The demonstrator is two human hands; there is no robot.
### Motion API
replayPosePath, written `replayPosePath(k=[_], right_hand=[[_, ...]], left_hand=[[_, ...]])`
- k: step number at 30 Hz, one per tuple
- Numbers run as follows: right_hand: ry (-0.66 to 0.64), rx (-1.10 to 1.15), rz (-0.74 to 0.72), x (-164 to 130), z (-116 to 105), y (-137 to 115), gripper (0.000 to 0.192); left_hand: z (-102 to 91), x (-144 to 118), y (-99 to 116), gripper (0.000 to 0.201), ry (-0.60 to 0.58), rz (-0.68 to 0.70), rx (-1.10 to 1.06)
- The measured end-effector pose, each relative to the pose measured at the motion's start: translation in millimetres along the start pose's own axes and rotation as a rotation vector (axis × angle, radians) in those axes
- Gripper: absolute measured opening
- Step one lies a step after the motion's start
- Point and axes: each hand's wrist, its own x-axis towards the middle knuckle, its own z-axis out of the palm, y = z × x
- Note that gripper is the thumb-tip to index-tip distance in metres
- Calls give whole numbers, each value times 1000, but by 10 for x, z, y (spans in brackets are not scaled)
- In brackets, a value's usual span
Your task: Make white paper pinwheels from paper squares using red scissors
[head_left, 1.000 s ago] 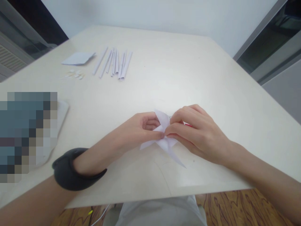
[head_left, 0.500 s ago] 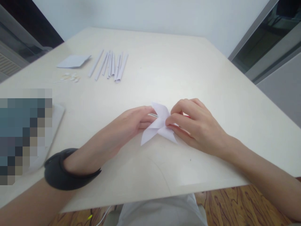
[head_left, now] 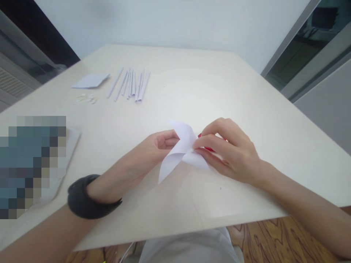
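Your right hand (head_left: 229, 151) has its fingers curled in, thumb and forefinger pinched on the middle of the folded white paper piece (head_left: 181, 151), where its pointed flaps meet. A small red object (head_left: 207, 148) shows under those fingers, touching the paper; it is too hidden to say what it is, possibly a pin or a pen tip. Your left hand (head_left: 149, 153) comes in from the other side, fingers bent around the paper's left edge, gripping it from behind so the two hands meet at the paper's centre. The paper sits just above the table (head_left: 233, 91), near its front edge and in front of your body, with one long flap pointing down and left toward you and another standing up between your hands.

On your left wrist is a black band (head_left: 87, 199). To the left of it a blurred-out block covers something lying on a pale flat sheet (head_left: 71, 140). At the far left of the table lie a row of rolled white paper sticks (head_left: 131, 84), a flat folded paper (head_left: 90, 80) just beside them, and a few small pale bits (head_left: 87, 98) near that paper. Wood-grain floor (head_left: 274, 241) shows below the table edge.
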Motion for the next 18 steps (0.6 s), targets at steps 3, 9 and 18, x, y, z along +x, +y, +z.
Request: replayPosePath(k=[3, 9, 18], right_hand=[[2, 12, 26, -2, -1, 8, 6], [-6, 11, 57, -18, 13, 35, 7], [-22, 12, 106, -14, 1, 19, 12]], left_hand=[[25, -26, 49, 25, 26, 18, 0], [47, -63, 125, 23, 142, 57, 110], [-10, -22, 24, 23, 196, 174, 100]])
